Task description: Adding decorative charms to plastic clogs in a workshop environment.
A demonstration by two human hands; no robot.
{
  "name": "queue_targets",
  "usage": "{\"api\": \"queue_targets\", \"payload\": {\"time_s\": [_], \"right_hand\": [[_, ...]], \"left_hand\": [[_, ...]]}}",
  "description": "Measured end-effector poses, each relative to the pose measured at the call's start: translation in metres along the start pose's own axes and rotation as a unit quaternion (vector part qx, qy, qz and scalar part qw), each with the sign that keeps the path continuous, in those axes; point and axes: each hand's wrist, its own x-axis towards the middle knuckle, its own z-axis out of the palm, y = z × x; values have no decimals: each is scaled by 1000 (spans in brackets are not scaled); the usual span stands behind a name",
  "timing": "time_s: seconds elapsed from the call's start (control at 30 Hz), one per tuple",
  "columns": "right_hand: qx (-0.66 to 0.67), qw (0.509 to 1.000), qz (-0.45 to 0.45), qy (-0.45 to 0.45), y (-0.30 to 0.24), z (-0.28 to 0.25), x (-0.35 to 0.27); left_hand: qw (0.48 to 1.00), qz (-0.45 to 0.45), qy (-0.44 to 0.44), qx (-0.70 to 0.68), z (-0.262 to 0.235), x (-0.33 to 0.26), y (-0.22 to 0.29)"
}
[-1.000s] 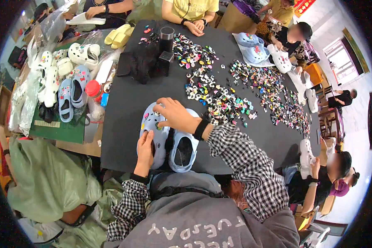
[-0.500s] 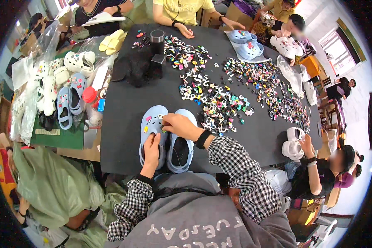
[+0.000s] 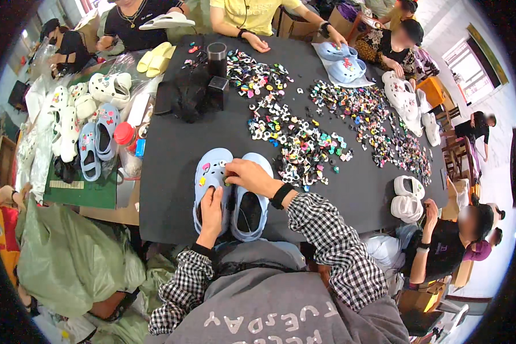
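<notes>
A pair of light blue clogs stands side by side on the black table in front of me, toes pointing away. The left clog carries a few charms on its holed toe, among them a pink and white one and a yellow one. My left hand grips this clog, its fingers reaching into the foot opening. Reaching across the right clog, my right hand pinches at the inner side of the left clog's upper. A small greenish charm peeks out by its fingertips, mostly hidden.
Loose charms lie in heaps beyond my hands. A dark cylinder and black cloth lie far left. Decorated clogs and a red-lidded jar occupy the left side table. White clogs stand right; co-workers sit around.
My hands stay nearly in place on the left clog. The co-worker in yellow has brought a hand onto the far blue clogs. At right, a co-worker's hand has drawn back from the white clogs.
</notes>
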Motion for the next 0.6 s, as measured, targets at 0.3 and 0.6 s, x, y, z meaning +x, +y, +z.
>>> {"api": "queue_targets", "payload": {"time_s": [0.3,0.6], "right_hand": [[-34,998,-61,-13,-2,4,46],[-14,991,-13,-132,2,18,75]], "left_hand": [[998,-16,23,-57,-34,10,6],[982,-43,-7,-184,-44,8,13]]}}
